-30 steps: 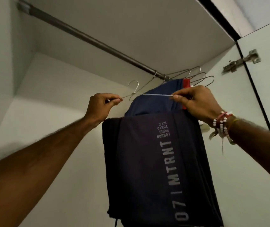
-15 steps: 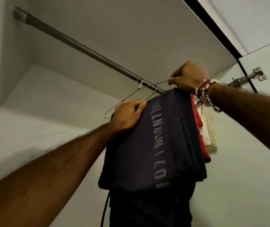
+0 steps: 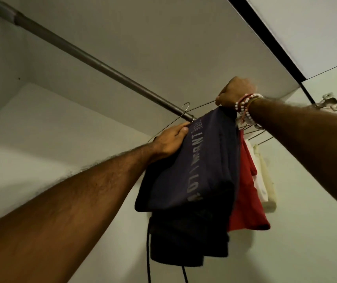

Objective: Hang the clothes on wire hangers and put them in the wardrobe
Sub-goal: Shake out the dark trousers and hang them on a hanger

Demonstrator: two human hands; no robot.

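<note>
At the rail (image 3: 102,64), right hand (image 3: 235,92) and apparently left hand (image 3: 170,138) grip the hanger (image 3: 203,105), trousers (image 3: 204,160) between.

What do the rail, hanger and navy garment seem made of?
The rail looks like metal tube: dull grey sheen. The hanger is thin bare wire, seemingly steel, glinting. The garment is soft matte navy cloth, perhaps cotton, draping in folds.

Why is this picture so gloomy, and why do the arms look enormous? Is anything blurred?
Head view: dim, even light, no glare, a faint shadow on the wall by the left forearm. Head view: the wide lens swells both forearms toward the corners. Head view: the print on the dark garment is slightly blurred; the rail looks sharper.
</note>
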